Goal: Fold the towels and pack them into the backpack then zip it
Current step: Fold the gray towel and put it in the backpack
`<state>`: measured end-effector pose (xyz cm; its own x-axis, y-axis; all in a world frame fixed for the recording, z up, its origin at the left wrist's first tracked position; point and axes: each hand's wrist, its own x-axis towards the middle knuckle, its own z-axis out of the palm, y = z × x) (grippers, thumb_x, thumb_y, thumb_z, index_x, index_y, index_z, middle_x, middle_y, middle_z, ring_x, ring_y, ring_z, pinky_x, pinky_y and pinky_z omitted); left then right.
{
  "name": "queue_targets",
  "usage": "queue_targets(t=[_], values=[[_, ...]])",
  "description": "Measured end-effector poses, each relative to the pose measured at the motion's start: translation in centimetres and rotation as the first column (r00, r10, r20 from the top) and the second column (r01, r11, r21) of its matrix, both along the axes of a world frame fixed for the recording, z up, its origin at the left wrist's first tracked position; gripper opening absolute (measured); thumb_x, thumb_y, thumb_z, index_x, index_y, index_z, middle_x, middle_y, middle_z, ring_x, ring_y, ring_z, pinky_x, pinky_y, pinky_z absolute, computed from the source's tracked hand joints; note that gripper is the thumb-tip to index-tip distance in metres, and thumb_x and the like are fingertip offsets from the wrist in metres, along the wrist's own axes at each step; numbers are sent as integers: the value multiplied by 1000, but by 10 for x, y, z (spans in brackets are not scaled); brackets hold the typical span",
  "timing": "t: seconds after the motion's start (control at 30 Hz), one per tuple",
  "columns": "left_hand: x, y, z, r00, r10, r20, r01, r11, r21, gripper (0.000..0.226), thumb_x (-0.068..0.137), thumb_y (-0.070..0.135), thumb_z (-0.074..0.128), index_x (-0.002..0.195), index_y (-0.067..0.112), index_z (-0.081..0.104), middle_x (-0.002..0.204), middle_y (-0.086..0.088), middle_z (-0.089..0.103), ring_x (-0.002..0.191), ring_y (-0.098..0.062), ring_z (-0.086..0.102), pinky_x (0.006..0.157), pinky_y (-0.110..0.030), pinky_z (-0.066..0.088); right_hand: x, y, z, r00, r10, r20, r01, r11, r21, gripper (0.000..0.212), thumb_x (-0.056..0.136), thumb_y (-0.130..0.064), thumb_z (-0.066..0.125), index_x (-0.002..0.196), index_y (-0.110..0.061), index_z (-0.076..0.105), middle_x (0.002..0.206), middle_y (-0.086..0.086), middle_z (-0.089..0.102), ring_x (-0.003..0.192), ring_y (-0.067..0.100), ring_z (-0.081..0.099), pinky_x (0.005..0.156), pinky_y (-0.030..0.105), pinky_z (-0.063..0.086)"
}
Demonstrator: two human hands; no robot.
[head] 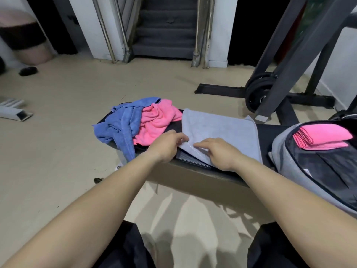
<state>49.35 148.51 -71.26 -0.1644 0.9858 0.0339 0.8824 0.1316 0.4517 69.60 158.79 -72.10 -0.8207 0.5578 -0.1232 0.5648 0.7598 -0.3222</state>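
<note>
A grey towel (218, 128) lies spread flat on a black bench (202, 171). My left hand (168, 145) pinches its near left corner. My right hand (218, 151) rests on the near edge just beside it, fingers pressing the cloth. To the left, a crumpled blue towel (119, 126) and a crumpled pink towel (156, 122) lie heaped on the bench end. At the right stands an open grey backpack (289, 161) with a folded pink towel (322, 136) lying inside it.
A dark gym frame (286, 78) with weight plates (258, 93) stands behind the bench at right. Grey stairs (166, 35) rise at the back. The beige floor (58, 151) holds a white bar (13, 111) at far left. My knees are at the bottom.
</note>
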Motion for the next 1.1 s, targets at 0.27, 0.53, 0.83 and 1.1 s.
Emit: queue_targets(t=[0.27,0.53,0.83,1.1], values=[[-6,13,5,1000,-13,19,11,995,101,13,85,12,69,92,21,62,97,5,62,90,-18,60,84,-42,51,-11,19,2,999,28,-29,-25,995,93,58,93,-8,39,142,-38,48,142,-7,52,124,25,46,99,45,45],[-14,-1,4,996,46,76,-56,989,135,7,89,20,63,92,25,58,80,9,67,77,-12,63,73,-36,52,-36,42,-4,993,117,17,-116,993,-21,47,101,-21,42,139,-46,52,153,-15,44,141,21,40,110,45,39],[-4,-18,6,993,67,94,-68,998,0,12,86,25,68,91,22,58,76,6,66,72,-14,61,65,-30,46,-22,35,3,992,-30,-122,4,978,-210,43,101,-19,48,143,-30,54,151,-8,50,138,17,46,116,38,33],[3,-23,2,971,235,-38,-235,972,5,14,80,17,62,88,22,52,81,4,63,77,-23,59,67,-35,48,28,16,14,995,-31,-94,28,999,-37,30,79,-52,69,102,-32,63,97,-14,54,91,9,55,82,36,50]])
